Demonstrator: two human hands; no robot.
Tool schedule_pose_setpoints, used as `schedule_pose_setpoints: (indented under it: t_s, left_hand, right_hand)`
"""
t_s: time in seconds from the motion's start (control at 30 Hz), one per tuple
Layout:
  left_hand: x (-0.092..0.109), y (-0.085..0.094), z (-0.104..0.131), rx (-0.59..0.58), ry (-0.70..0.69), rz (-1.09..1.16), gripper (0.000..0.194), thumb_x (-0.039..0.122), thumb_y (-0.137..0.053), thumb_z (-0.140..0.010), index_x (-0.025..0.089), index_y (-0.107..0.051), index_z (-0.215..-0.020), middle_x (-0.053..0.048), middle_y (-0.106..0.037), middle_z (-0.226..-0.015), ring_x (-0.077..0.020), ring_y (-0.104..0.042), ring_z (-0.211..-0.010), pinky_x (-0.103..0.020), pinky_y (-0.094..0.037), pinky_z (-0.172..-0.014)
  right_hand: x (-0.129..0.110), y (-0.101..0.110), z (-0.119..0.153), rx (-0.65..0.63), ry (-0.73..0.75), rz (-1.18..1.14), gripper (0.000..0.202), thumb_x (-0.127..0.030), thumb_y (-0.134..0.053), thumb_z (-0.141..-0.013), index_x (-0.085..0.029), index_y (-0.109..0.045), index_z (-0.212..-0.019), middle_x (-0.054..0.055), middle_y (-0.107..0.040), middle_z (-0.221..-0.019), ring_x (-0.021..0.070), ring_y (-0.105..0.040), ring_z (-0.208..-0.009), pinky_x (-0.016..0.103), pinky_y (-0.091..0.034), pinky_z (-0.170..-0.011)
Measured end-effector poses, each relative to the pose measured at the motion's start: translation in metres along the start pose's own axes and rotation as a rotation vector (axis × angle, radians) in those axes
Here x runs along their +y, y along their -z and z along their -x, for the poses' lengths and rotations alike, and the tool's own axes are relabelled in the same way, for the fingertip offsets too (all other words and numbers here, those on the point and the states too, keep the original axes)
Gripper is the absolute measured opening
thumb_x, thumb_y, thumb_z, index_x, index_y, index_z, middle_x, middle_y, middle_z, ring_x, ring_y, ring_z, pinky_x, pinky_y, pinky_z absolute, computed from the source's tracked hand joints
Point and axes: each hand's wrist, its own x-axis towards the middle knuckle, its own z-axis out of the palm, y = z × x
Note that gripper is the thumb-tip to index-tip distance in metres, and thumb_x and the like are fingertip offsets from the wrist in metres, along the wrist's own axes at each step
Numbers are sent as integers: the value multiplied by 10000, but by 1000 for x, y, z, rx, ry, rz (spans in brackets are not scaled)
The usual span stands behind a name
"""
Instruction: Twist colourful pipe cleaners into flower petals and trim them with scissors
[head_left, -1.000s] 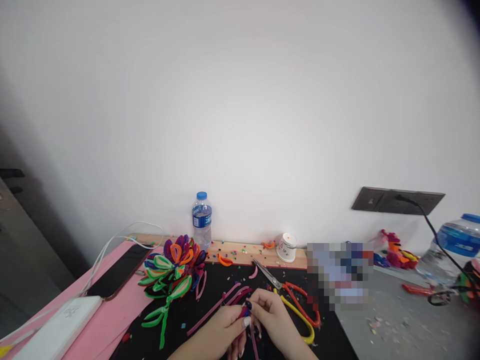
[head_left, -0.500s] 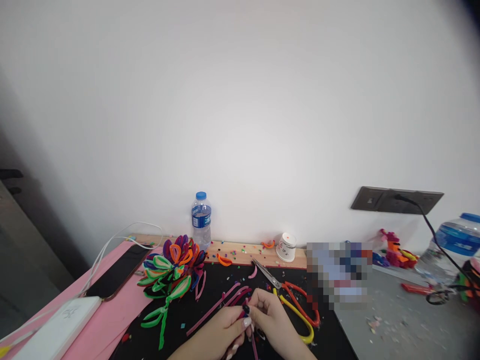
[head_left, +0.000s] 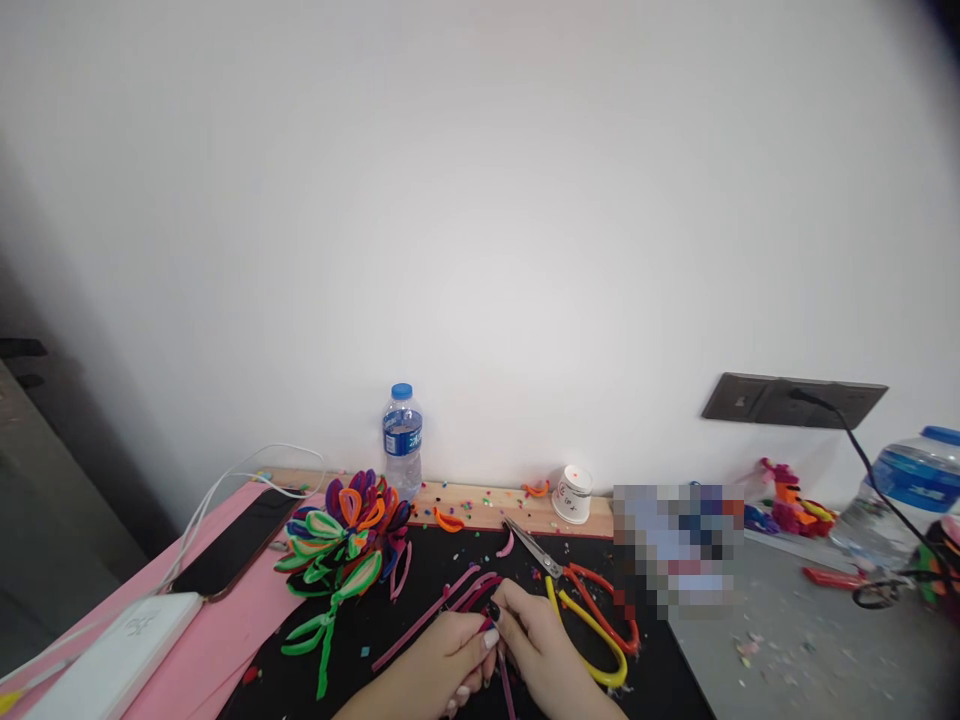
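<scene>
My left hand (head_left: 454,655) and my right hand (head_left: 536,640) meet at the bottom centre, both with fingers pinched together. Between them is a mauve pipe cleaner (head_left: 508,690), its lower end hanging below the fingertips. A small dark bit shows at the fingertips, too small to make out. Just beyond the hands, more pink and magenta pipe cleaners (head_left: 424,622) lie on the black mat (head_left: 409,555). Scissors (head_left: 600,620) with one red and one yellow handle rest right of my right hand. To the left lies a multicoloured pipe-cleaner flower (head_left: 349,545) with a green stem.
A water bottle (head_left: 403,440) and an upturned paper cup (head_left: 573,495) stand by the wall. Left are a phone (head_left: 236,545) and a white power bank (head_left: 120,655) with a cable. At right lie a red-handled tool (head_left: 832,578) and a big bottle (head_left: 911,480).
My hands have shifted only slightly, the fingertips drawing closer over the pipe cleaner and covering more of the dark bit. Everything else stays where it was.
</scene>
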Motion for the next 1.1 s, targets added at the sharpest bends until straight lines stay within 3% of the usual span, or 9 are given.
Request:
schedule_pose_setpoints:
  t_s: [0.13,0.43,0.7,0.8,0.97,1.1]
  left_hand:
    - [0,1,1,-46,-16,7,436,567,-372,-797,162,-427,-645,92,-324,-449,-36,-245,-359,-153,-211,-341]
    - [0,4,3,-144,-87,70,399,508,-376,-838,159,-422,-651,89,-311,-467,-36,-233,-379,-170,-195,-366]
    - [5,3,4,-174,-84,110,398,522,-395,-823,166,-406,-646,96,-310,-453,-40,-258,-377,-171,-238,-388]
    - [6,2,4,-110,-100,-15,426,544,-340,-832,168,-407,-643,88,-317,-459,-52,-279,-390,-177,-247,-403]
    - [19,-2,9,124,-278,-451,410,445,-242,-891,171,-421,-644,46,-361,-548,-95,-328,-513,-210,-275,-501]
    - [23,-3,12,170,-312,-684,318,347,-228,-907,189,-427,-716,11,-471,-627,-120,-388,-545,-227,-279,-515]
  right_hand:
    - [3,0,-1,-51,-33,-70,321,-449,-413,-836,-175,-472,-680,-42,-461,-560,83,-374,-494,198,-271,-468]
    - [11,-3,-5,-178,-133,-460,329,-473,-503,-791,-175,-417,-683,-83,-351,-489,42,-212,-391,187,-135,-380]
    - [10,-2,-5,-192,-153,-535,343,-478,-524,-774,-181,-398,-657,-84,-383,-452,37,-236,-359,173,-145,-356]
    - [12,-2,-6,-178,-150,-493,366,-512,-524,-756,-187,-391,-654,-93,-386,-430,36,-226,-332,173,-142,-341]
    - [10,-4,-7,-39,-99,-311,413,-532,-463,-784,-175,-386,-591,-80,-366,-447,46,-265,-389,184,-173,-389]
    - [9,-7,-4,6,-121,-209,410,-522,-428,-805,-183,-366,-582,-88,-286,-468,52,-224,-407,197,-171,-399]
